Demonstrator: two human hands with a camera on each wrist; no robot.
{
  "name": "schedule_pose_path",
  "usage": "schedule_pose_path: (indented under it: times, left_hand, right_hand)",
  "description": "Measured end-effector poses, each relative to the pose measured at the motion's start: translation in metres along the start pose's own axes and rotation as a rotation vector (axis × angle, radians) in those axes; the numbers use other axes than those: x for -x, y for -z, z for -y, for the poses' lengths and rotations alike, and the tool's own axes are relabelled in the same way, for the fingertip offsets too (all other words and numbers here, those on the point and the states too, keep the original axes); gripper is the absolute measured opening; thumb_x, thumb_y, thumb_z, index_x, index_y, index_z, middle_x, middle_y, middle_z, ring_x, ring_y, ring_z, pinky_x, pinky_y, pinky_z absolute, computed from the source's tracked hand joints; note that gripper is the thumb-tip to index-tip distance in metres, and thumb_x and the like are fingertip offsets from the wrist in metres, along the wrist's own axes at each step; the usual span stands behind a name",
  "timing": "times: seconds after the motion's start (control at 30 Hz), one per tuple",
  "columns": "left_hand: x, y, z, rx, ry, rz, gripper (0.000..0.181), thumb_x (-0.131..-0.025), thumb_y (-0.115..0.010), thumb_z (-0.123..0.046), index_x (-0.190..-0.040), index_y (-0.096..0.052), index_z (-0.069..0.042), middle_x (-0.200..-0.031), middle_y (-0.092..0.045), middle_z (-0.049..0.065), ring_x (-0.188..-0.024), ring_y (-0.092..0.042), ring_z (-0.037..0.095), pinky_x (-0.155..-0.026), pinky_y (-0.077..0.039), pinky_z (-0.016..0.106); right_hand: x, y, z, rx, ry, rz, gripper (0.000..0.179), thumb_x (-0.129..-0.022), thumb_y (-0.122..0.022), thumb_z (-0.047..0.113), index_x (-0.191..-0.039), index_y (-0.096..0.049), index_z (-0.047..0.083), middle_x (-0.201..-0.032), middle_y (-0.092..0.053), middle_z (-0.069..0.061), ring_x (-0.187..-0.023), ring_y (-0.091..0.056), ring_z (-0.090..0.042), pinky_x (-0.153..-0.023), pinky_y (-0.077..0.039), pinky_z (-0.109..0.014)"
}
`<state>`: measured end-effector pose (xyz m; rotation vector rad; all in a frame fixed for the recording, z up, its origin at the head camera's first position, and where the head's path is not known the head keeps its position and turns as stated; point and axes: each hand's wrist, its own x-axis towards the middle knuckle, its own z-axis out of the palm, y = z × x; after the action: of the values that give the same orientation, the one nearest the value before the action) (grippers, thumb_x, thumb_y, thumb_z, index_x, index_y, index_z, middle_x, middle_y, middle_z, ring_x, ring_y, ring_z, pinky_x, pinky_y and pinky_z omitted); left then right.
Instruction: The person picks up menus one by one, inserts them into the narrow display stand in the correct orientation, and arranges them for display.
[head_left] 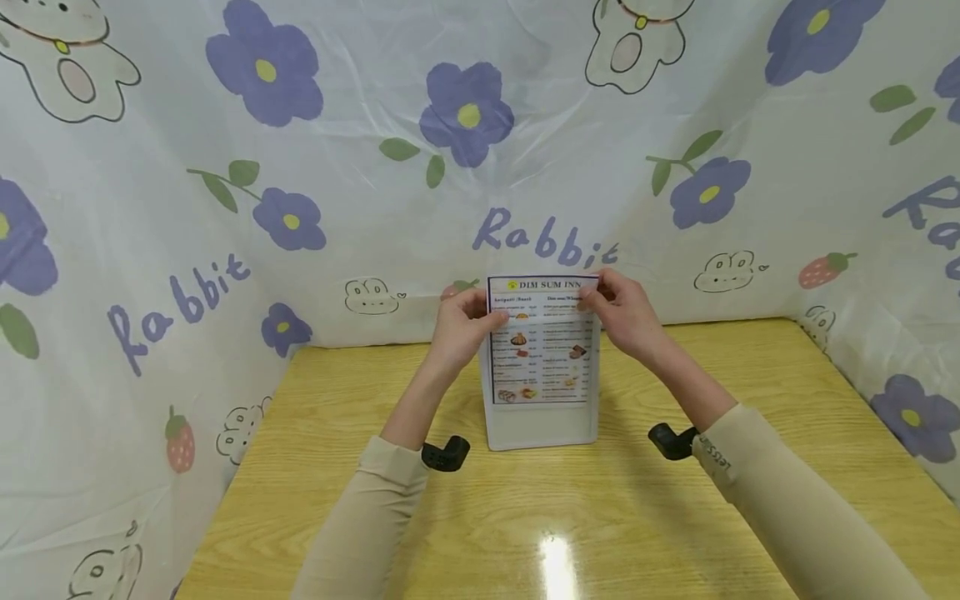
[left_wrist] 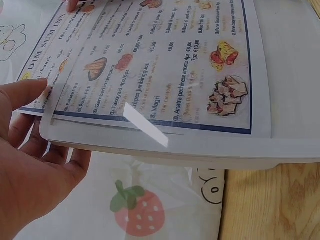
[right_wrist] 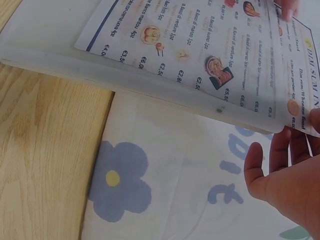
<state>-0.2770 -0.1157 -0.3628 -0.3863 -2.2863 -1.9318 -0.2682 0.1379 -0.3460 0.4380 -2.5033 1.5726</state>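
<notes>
A printed menu sheet [head_left: 540, 342], headed "DIM SUM INN", sits most of the way inside an upright white-and-clear display holder [head_left: 540, 427] on the table. Its top strip sticks out above the holder's upper edge. At the sheet's upper left edge, my left hand [head_left: 459, 327] pinches the paper, thumb [left_wrist: 30, 92] in front and fingers behind. My right hand [head_left: 624, 315] pinches the upper right corner the same way; in the right wrist view its fingers [right_wrist: 279, 155] lie partly behind the holder's end. Below the sheet, the lower part of the holder shows plain white.
The holder stands on a yellow wood-grain table [head_left: 360, 400], towards its back edge. A white cloth [head_left: 360, 192] with purple flowers and rabbits hangs behind and at both sides. Black curved wrist mounts [head_left: 446, 455] are on both forearms.
</notes>
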Motion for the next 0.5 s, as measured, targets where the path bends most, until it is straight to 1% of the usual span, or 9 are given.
schedule_pose_path:
  times: [0.2, 0.33, 0.5]
  left_hand:
    - [0.000, 0.002, -0.005, -0.021, 0.000, -0.064, 0.021, -0.092, -0.076, -0.007, -0.111, -0.072, 0.002, -0.099, -0.067, 0.011, -0.092, -0.061, 0.021, -0.076, -0.050, 0.029]
    - [-0.001, 0.003, -0.008, -0.013, 0.003, -0.073, 0.021, -0.093, -0.076, -0.009, -0.111, -0.071, 0.001, -0.098, -0.068, 0.011, -0.089, -0.061, 0.022, -0.076, -0.051, 0.029]
    - [-0.002, 0.004, -0.011, -0.003, 0.000, -0.072, 0.019, -0.094, -0.075, -0.011, -0.109, -0.070, 0.000, -0.096, -0.069, 0.010, -0.086, -0.061, 0.020, -0.072, -0.051, 0.027]
  right_hand:
    - [0.001, -0.001, 0.000, -0.007, -0.021, 0.015, 0.025, -0.110, -0.049, 0.019, -0.109, -0.058, -0.003, -0.111, -0.062, -0.020, -0.101, -0.056, -0.033, -0.086, -0.044, -0.042]
    - [0.002, -0.001, 0.000, -0.010, -0.015, 0.013, 0.024, -0.110, -0.049, 0.019, -0.112, -0.058, -0.004, -0.111, -0.062, -0.021, -0.101, -0.057, -0.032, -0.086, -0.043, -0.041]
    - [0.002, -0.001, 0.000, -0.010, -0.005, 0.014, 0.024, -0.110, -0.050, 0.018, -0.111, -0.057, -0.004, -0.110, -0.063, -0.022, -0.100, -0.056, -0.032, -0.084, -0.042, -0.040]
